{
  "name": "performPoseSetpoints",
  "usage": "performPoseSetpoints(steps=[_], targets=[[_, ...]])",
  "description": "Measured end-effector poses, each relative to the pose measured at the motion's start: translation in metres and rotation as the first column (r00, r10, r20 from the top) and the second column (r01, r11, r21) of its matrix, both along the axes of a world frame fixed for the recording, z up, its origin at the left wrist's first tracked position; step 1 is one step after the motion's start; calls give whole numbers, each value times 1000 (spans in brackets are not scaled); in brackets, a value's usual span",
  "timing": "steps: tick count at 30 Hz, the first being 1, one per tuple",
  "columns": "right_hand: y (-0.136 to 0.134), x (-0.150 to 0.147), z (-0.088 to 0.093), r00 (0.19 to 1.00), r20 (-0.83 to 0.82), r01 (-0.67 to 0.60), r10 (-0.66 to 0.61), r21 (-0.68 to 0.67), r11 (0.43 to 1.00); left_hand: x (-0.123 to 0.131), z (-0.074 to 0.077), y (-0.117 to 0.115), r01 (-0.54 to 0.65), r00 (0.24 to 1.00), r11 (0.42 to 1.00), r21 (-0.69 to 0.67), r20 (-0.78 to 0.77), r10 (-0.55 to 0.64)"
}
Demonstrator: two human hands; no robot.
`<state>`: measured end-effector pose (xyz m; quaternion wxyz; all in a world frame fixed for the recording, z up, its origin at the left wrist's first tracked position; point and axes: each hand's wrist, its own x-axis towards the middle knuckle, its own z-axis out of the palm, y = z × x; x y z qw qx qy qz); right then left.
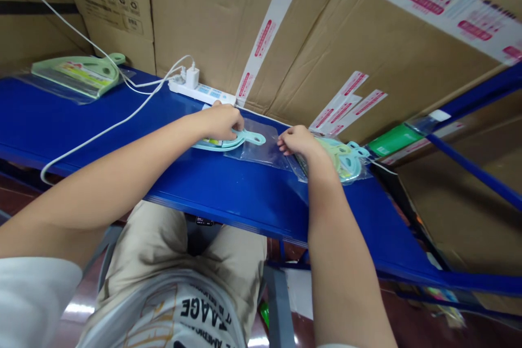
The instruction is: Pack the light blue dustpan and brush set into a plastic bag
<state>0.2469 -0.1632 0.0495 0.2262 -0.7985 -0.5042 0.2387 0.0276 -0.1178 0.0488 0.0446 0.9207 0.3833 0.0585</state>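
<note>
My left hand [220, 120] is closed on a light blue plastic paddle-shaped piece [244, 139] that lies on the blue shelf [228, 190], its ringed handle pointing right. That handle sits over a clear plastic bag [265, 151]. My right hand [297, 141] pinches the right edge of this bag with curled fingers. Just right of my right hand lies a stack of bagged green and blue pieces [346, 159].
A white power strip [203, 92] with a charger and white cables [101, 129] lies behind my left hand. A green bagged piece [79, 73] lies far left. Cardboard boxes [253, 16] wall the back. A green packet [393, 140] sits at right.
</note>
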Motion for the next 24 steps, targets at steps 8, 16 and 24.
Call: performPoseSetpoints(steps=[8, 16, 24], targets=[[3, -10, -4, 965, -261, 14, 8, 85, 996, -1, -6, 6, 6, 999, 1000, 25, 54, -7], [7, 2, -9, 893, -451, 63, -6, 112, 992, -1, -10, 10, 27, 991, 1000, -7, 130, -26], [-1, -4, -5, 881, -473, 40, -1, 74, 996, 3, -16, 10, -38, 974, 994, -103, 219, 60]])
